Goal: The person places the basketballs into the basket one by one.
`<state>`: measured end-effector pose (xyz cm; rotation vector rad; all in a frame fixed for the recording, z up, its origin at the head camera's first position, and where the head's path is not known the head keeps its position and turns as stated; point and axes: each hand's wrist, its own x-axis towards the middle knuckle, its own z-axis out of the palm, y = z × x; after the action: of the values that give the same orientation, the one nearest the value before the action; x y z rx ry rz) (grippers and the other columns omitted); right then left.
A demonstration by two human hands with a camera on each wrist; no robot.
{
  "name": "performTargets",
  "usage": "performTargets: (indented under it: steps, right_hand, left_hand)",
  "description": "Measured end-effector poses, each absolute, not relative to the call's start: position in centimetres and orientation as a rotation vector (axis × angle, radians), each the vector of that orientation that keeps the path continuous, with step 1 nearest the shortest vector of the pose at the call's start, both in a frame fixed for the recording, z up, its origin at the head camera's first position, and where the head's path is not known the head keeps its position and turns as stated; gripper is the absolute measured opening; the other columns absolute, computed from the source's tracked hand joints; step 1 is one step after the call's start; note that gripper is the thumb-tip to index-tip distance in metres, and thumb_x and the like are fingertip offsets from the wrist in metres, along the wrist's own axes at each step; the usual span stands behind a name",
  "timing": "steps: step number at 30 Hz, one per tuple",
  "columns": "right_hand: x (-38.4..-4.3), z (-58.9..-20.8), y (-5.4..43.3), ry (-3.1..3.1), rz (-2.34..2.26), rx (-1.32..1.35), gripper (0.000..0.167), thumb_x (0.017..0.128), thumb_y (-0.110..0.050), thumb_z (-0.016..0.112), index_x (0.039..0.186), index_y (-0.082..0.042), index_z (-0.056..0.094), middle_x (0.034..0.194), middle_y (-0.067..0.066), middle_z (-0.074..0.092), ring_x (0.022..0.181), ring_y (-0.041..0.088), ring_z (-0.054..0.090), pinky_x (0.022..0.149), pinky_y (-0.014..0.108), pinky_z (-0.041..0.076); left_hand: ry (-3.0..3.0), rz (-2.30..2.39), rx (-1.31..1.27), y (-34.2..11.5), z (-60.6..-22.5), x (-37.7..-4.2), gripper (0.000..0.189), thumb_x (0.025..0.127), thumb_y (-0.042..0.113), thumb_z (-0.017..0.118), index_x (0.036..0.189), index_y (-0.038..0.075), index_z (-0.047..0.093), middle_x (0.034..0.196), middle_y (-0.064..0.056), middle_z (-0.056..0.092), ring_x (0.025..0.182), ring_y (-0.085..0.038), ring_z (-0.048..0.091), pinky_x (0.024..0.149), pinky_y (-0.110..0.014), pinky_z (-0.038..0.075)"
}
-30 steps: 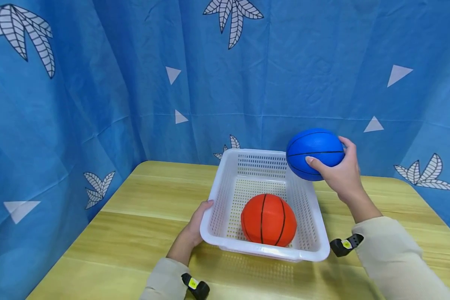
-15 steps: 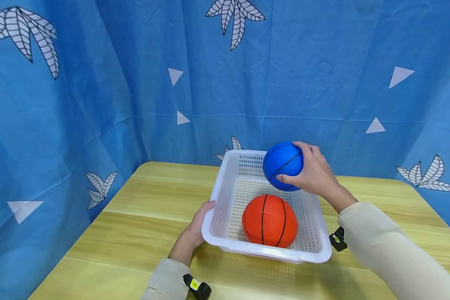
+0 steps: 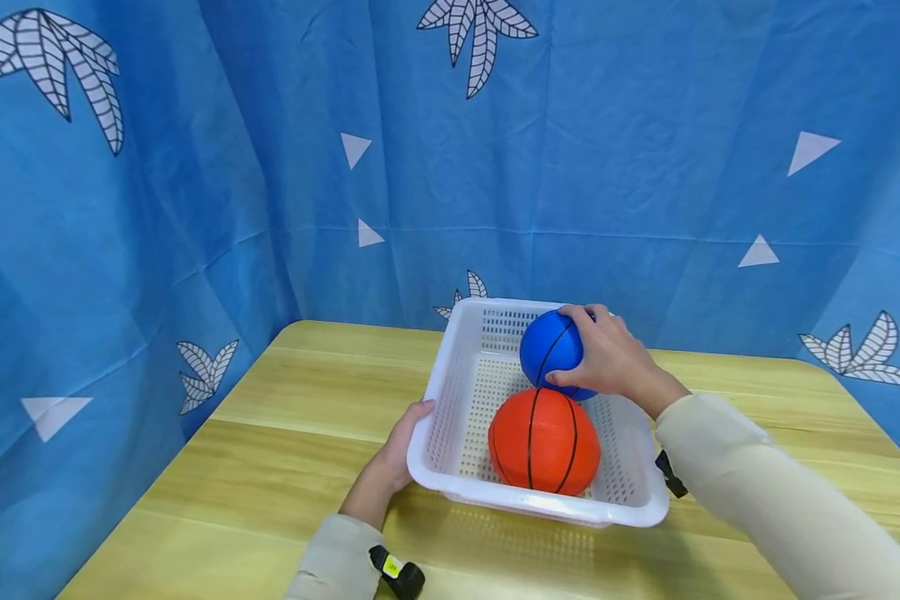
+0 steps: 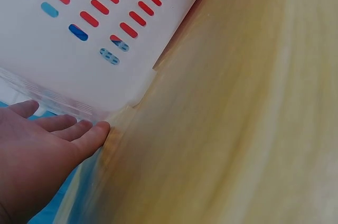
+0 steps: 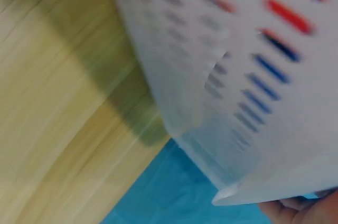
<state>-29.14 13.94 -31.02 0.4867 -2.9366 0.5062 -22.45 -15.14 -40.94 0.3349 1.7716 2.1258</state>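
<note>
A white perforated plastic basket (image 3: 453,485) stands on the table. Inside its near part lies a red-orange ball (image 3: 543,442) with black basketball lines. My left hand (image 3: 401,446) holds the basket's left side, thumb at the rim; in the left wrist view its fingers (image 4: 92,139) lie along the outer wall. My right hand (image 3: 607,354) grips a blue ball (image 3: 547,350) with black lines from the right, inside the basket's far right part. The blue ball sits right behind the red-orange one. In the right wrist view the right hand (image 5: 311,211) is mostly hidden behind the basket rim.
The wooden table (image 3: 285,400) reaches out on both sides of the basket. A blue curtain (image 3: 615,150) with white leaf and triangle prints hangs behind it and at its left. Both wrists wear small black cameras, the left camera (image 3: 401,575) near the front.
My right hand has carried the blue ball left and down, from above the basket's far right corner into the basket. The left hand, basket and red-orange ball have stayed in place.
</note>
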Motion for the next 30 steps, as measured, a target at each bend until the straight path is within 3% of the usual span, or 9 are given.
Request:
performTargets:
  steps: [10,30]
  right_hand:
    - [-29.33,-31.86,13.62,-2.942,0.462,0.576,0.088,0.070,-0.047,0.077,0.140,-0.015,0.035,0.139,0.023,0.035,0.118,0.048,0.041,0.079,0.062,0.047]
    - [-29.56,-31.86,13.37,-2.996,0.431,0.688,0.081,0.075,-0.042,0.076,0.139,-0.010,0.039,0.138,0.024,0.039,0.119,0.046,0.043,0.081,0.060,0.048]
  left_hand:
    - [1.775,2.115,0.333,-15.13,-40.61,-22.38,0.065,0.094,0.043,0.019,0.149,0.008,0.017,0.141,-0.030,0.031,0.122,-0.039,0.039,0.096,-0.041,0.036]
    - [1.770,2.115,0.306,-15.04,-40.65,-22.24,0.065,0.094,0.042,0.019,0.149,0.007,0.018,0.139,-0.030,0.031,0.116,-0.031,0.043,0.094,-0.037,0.036]
